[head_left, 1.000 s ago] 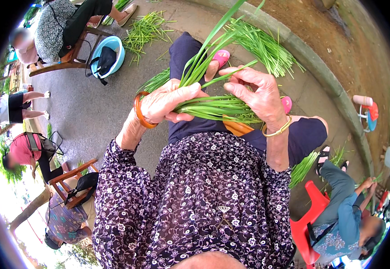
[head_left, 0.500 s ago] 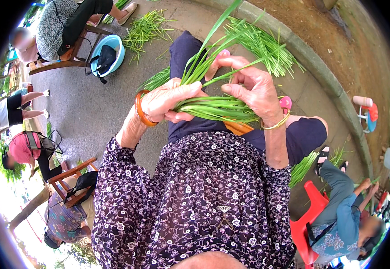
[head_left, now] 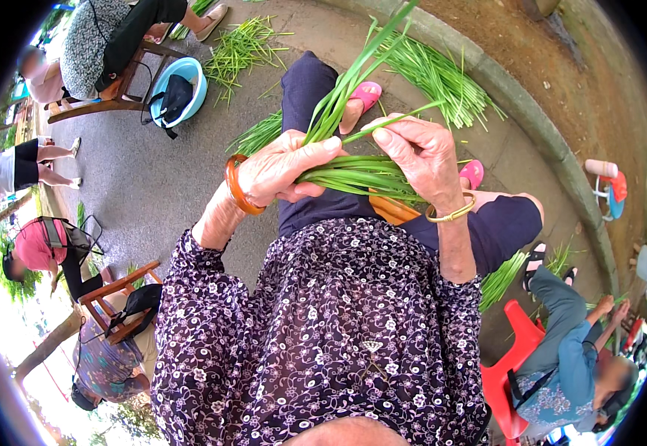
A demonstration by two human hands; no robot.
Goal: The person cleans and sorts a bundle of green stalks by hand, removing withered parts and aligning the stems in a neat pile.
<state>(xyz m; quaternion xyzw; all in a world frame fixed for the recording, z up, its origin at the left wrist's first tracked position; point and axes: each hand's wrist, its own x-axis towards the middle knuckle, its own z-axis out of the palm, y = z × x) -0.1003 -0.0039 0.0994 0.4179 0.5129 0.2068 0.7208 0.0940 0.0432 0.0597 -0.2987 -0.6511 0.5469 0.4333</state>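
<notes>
A bunch of long green leaf stalks (head_left: 361, 177), flat and thin like garlic chives, is folded over in my left hand (head_left: 282, 167). My left fingers and thumb are closed round it, with the long ends pointing away from me. My right hand (head_left: 424, 152) pinches a single leaf (head_left: 420, 109) between thumb and forefinger, just right of the bunch. That leaf runs from near my left thumb out past my right fingertips. An orange bangle (head_left: 239, 184) is on my left wrist, a gold-coloured one (head_left: 454, 213) on my right.
Piles of similar stalks lie on the pavement ahead, at right (head_left: 450, 82) and left (head_left: 243, 56). A light-blue basin (head_left: 193, 74) holding a black bag stands at the far left. A curb (head_left: 517, 97) curves along the right. Someone sits on a red chair (head_left: 513, 364) at lower right.
My right fingers have closed from a looser, raised curl into a pinch on a leaf. My left hand keeps its hold on the bunch.
</notes>
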